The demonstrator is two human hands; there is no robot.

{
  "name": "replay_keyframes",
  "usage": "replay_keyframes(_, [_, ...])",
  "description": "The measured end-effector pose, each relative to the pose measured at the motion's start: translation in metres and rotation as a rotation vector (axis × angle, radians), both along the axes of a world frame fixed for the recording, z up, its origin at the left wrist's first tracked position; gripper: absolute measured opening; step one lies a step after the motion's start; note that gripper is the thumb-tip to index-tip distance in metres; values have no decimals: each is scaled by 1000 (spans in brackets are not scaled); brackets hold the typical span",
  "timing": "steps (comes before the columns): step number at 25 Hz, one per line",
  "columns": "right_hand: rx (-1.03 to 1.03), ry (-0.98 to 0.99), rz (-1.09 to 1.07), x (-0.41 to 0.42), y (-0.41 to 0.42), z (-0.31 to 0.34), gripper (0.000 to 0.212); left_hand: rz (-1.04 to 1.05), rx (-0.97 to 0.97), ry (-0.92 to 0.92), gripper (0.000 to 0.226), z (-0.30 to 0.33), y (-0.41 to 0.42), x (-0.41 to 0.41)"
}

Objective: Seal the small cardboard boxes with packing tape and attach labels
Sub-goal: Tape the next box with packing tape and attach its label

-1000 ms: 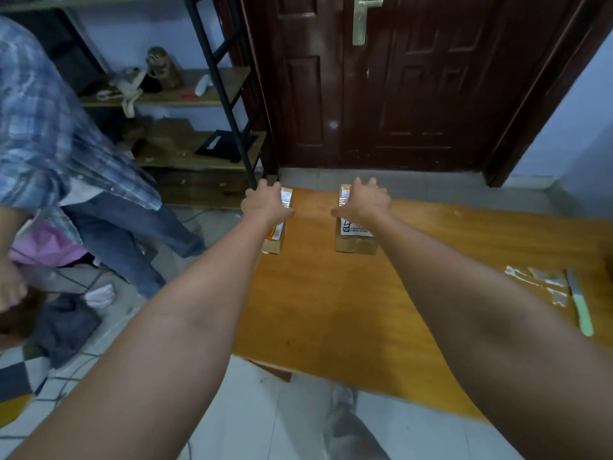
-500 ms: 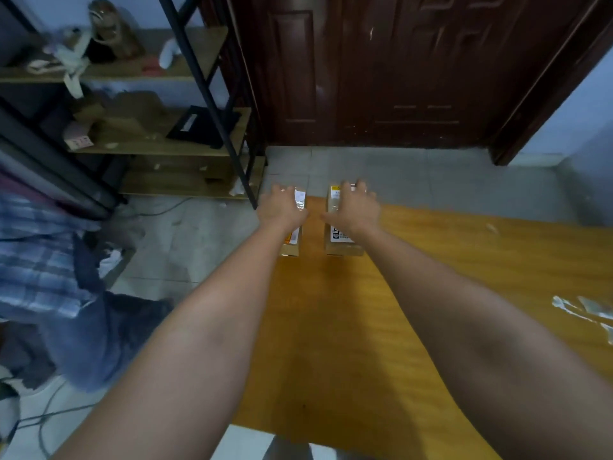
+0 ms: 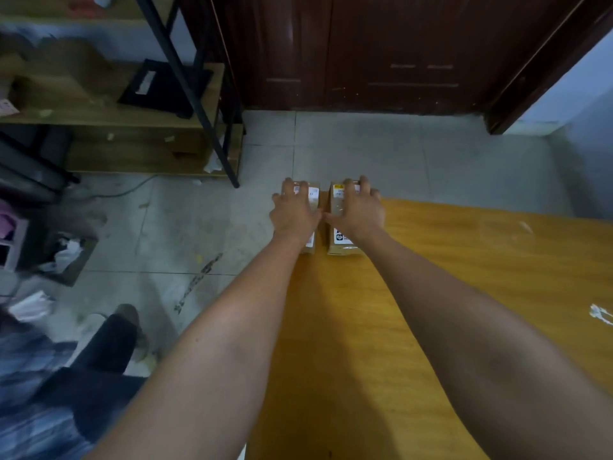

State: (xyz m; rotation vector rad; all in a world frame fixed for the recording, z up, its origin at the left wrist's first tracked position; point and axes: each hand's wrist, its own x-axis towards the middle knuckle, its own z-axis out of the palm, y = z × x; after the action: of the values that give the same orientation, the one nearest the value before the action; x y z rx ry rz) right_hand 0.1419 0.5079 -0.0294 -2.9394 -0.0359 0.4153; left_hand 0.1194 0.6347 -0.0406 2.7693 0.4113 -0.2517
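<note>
- Head view shows two small cardboard boxes lying side by side, close together, at the far left corner of the worktop (image 3: 431,293).
- Left box (image 3: 313,194) carries a white label; its near end shows below the wrist.
- Right box (image 3: 339,242) has a white label with black print on top.
- Left hand (image 3: 293,212) lies on the left box, fingers curled over its far end, gripping it.
- Right hand (image 3: 356,210) grips the right box the same way, fingers hooked over the far edge.
- Thumbs nearly meet between the boxes.
- Beyond the worktop lie the grey tiled floor (image 3: 365,151), a dark wooden door (image 3: 381,51) and a shelf unit (image 3: 109,117) at left.
</note>
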Motion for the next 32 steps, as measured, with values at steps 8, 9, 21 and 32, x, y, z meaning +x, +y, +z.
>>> replay_keyframes(8, [72, -8, 20, -4, -4, -14, 73, -32, 71, -49, 50, -7, 0, -4])
replay_keyframes(9, [90, -2, 24, -4, -3, -14, 70, -22, 64, -42, 50, -6, -1, -5])
replay_keyframes(21, [65, -22, 59, -14, -24, 15, 63, -64, 141, -10, 51, 29, -4, -9])
replay_keyframes(32, [60, -161, 144, -38, -124, 111, 52, -89, 263, -71, 37, 132, -88, -34])
